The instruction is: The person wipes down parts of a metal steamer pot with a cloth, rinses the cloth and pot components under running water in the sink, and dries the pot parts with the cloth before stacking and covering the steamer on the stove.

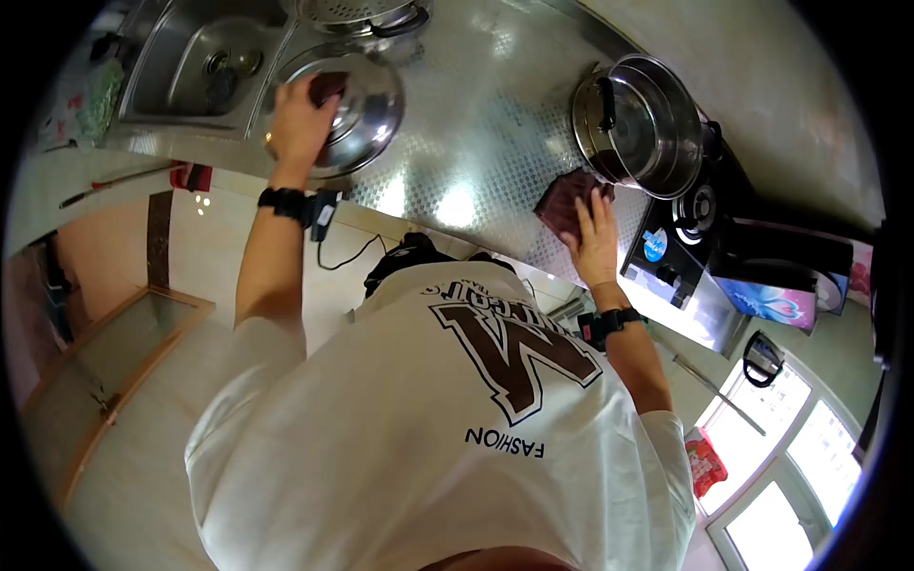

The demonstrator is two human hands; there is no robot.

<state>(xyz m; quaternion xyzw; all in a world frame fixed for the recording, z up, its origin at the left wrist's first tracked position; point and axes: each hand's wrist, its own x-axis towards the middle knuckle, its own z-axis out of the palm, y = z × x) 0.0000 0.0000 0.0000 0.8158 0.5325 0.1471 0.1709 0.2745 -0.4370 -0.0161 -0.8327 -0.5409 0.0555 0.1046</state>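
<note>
Brown cloth [554,202] — under right hand [592,244], round lid [369,122] — beneath left hand [301,126]

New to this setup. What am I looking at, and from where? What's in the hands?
There's no robot here: it's a person working bare-handed. The single picture comes from a camera worn on the head, looking forward and down, so the white shirt fills the lower middle.

On the metal counter, a round lid lies beside the sink. Across from it, a steel pot stands by the black stove.

The left hand, over the lid, grips something dark brown, probably cloth. The right hand lies spread on a brown cloth near the pot. Both wrists wear dark bands.
</note>
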